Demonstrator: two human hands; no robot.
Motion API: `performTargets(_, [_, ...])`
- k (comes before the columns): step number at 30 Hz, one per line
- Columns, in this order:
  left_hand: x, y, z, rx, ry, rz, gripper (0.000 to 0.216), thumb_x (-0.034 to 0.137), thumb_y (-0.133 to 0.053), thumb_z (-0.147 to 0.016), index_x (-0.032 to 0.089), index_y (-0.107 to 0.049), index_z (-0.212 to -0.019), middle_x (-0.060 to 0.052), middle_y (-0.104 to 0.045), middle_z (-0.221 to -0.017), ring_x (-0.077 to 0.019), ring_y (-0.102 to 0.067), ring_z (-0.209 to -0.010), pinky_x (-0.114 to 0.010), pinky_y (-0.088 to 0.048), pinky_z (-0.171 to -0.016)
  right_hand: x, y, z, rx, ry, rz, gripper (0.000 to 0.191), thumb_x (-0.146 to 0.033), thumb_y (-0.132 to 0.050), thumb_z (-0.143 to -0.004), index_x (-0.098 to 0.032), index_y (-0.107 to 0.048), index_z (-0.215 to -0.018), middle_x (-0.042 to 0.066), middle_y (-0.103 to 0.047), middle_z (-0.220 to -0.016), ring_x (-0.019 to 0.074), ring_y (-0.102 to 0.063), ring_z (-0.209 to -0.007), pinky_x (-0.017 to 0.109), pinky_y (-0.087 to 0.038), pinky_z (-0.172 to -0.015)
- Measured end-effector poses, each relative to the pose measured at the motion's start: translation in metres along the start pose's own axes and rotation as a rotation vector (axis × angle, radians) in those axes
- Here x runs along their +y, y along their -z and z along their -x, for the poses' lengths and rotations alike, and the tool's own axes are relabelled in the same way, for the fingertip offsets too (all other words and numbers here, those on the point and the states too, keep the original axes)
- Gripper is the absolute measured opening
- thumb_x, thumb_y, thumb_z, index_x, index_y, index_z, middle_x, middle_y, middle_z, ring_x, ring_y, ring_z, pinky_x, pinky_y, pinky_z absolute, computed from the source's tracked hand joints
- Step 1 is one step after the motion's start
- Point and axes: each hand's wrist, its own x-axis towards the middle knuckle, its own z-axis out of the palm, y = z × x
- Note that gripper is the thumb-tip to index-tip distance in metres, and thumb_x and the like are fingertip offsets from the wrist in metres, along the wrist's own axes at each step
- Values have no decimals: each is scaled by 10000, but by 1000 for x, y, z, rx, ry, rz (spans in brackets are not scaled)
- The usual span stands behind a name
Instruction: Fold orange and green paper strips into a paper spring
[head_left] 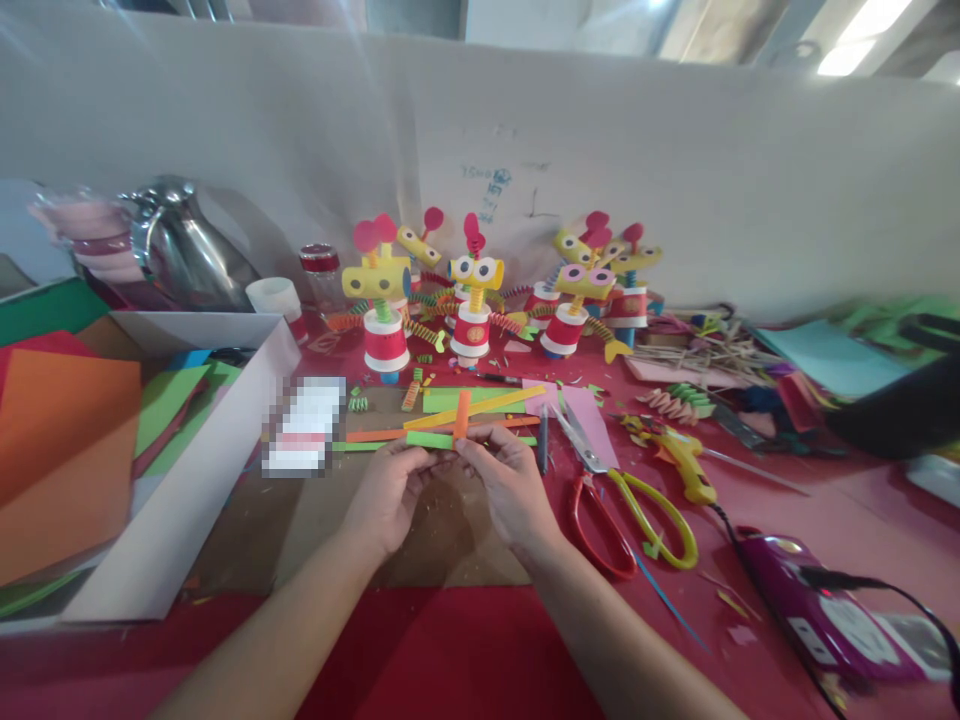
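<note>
Above a brown cardboard mat [300, 540], my two hands meet over a pair of crossed paper strips. My left hand [390, 495] is closed on the green paper strip [429, 440], which lies sideways. My right hand [514, 485] pinches the place where the orange paper strip [463, 412] crosses it and stands upright. Just beyond my fingers lie a long yellow strip [495, 405] and a long orange strip [367, 436]. Red-and-yellow-handled scissors [600, 470] rest right of my right hand.
Several paper-cup robot figures [471, 325] stand at the back. A white box [180, 480] of coloured paper is at left, near a steel jug [187, 245]. At right are a yellow glue gun [686, 465], a purple power strip [825, 600] and thin sticks [690, 345].
</note>
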Motion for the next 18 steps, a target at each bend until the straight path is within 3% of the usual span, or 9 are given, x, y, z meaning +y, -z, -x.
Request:
performTargets(7, [-2,1,1,7,-11,38,169,83,-694,-598,151,-727,-749,-25,-729,-706,-141,-652,-658,-265,-489,-683,0,1,0,16,-19,-7,85,-248,-720,-678,-193,-663,-709,-31,-614,-640,98,-498,-573,236,-386,-561])
performTargets(14, [-5,6,-4,-41,52,87,202,148,-775,-655,158,-737,-853,-57,-747,-834,-165,-675,-780,-315,-504,-812,-1,1,-1,24,-46,-51,90,-243,-728,-659,-191,-667,-700,-37,-596,-629,88,-473,-559,229,-371,-551])
performTargets(18, [-4,4,-1,-47,40,38,237,128,-803,-612,160,-736,-837,-41,-738,-808,-145,-657,-744,-281,-489,-779,0,2,-2,40,-30,-15,97,-247,-724,-661,-188,-660,-703,-33,-590,-631,90,-471,-555,227,-374,-544])
